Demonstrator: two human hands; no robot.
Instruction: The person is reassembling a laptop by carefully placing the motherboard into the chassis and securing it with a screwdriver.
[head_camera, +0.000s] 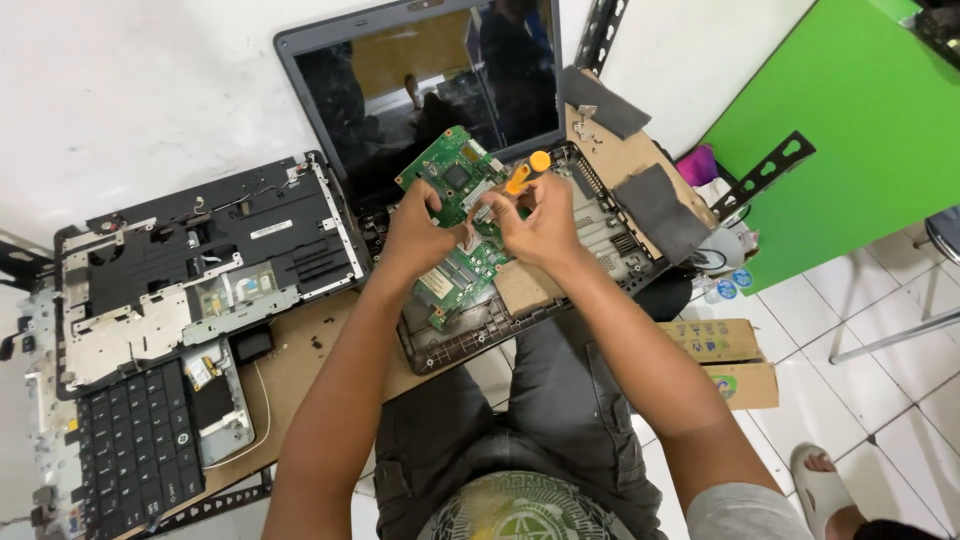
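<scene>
A green laptop motherboard (452, 178) is tilted up above the open laptop base (600, 225). My left hand (420, 232) grips the board along its left edge. My right hand (540, 225) holds a screwdriver with an orange handle (527, 172), its tip pointing down at the middle of the board. The two hands nearly touch over the board. The laptop's dark screen (400, 80) stands upright behind them.
A removed laptop top cover (200, 260) lies to the left, and a black keyboard (135, 445) sits below it. A cardboard box (730, 360) stands on the tiled floor to the right. A green panel (850, 120) leans at the right. A sandalled foot (825, 480) shows at the lower right.
</scene>
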